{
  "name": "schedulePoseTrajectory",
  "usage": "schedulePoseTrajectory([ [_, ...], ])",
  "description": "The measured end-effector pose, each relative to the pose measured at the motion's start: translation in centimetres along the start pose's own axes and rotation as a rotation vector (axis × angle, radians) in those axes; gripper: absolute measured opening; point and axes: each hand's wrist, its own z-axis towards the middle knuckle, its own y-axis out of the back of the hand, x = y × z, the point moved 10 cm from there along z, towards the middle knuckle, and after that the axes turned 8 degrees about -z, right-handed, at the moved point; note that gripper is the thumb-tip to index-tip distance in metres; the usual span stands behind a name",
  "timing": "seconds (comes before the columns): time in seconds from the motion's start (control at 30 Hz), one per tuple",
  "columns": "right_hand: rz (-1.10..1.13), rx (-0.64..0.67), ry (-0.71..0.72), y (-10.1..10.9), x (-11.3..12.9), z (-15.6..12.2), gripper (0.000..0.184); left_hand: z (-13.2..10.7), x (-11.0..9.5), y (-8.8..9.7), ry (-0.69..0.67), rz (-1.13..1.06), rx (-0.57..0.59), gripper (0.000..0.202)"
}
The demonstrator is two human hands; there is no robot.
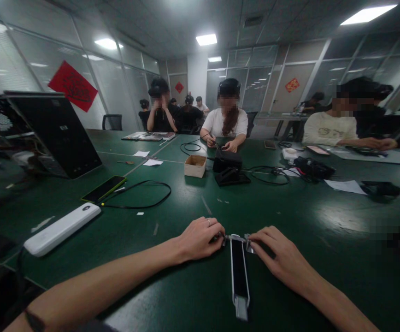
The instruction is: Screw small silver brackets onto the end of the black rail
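Observation:
A long narrow black strip with a silver frame (pixel 239 272) lies on the green table (pixel 290 216), its length running away from me. My left hand (pixel 200 237) pinches at the strip's far left corner, fingers curled, a ring on one finger. My right hand (pixel 272 251) pinches the far right corner in the same way. What each fingertip grips is a small metal part, too small to name.
A white power bank (pixel 61 228) and a phone (pixel 103 188) with a black cable lie at left. A black case (pixel 48 131) stands far left. A small cardboard box (pixel 195 166), black gear (pixel 228 167) and cables sit mid-table. Several people sit opposite.

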Motion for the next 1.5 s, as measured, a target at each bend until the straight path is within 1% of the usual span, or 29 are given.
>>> schedulePoseTrajectory([
  [0.17, 0.021, 0.014, -0.021, 0.0, 0.1, 0.1, 0.018, 0.0, 0.0, 0.1, 0.004, -0.006, -0.008, 0.011],
  [0.37, 0.036, 0.046, -0.011, -0.2, 0.1, 0.1, 0.023, -0.1, -0.1, 0.1, -0.004, -0.009, -0.006, 0.011],
  [0.57, 0.022, 0.057, -0.01, -0.1, -0.1, 0.1, 0.023, -0.1, 0.1, 0.0, 0.005, 0.005, -0.002, 0.01],
  [0.77, 0.012, 0.084, 0.006, 0.2, 0.5, 0.1, 0.016, -0.1, -0.2, 0.2, 0.005, 0.017, 0.011, 0.009],
  [0.87, 0.006, 0.058, 0.005, 0.6, 0.5, 0.1, 0.013, 0.0, -0.2, 0.2, -0.001, 0.022, 0.004, 0.01],
  [1.0, 0.019, 0.003, -0.055, 1.3, -0.4, 0.1, 0.014, 0.0, -0.2, 0.1, 0.001, 0.019, 0.006, 0.01],
  [1.13, 0.045, -0.005, -0.099, 1.1, -0.5, 0.2, 0.018, 0.0, -0.3, 0.1, -0.001, 0.011, 0.012, 0.01],
  [1.33, 0.056, -0.014, -0.068, 0.9, 0.3, 0.4, 0.017, -0.1, -0.3, 0.1, -0.018, 0.018, 0.007, 0.011],
  [1.5, 0.053, -0.017, -0.065, 0.8, 0.2, 0.4, 0.017, 0.0, -0.2, 0.0, -0.016, 0.01, 0.01, 0.01],
])
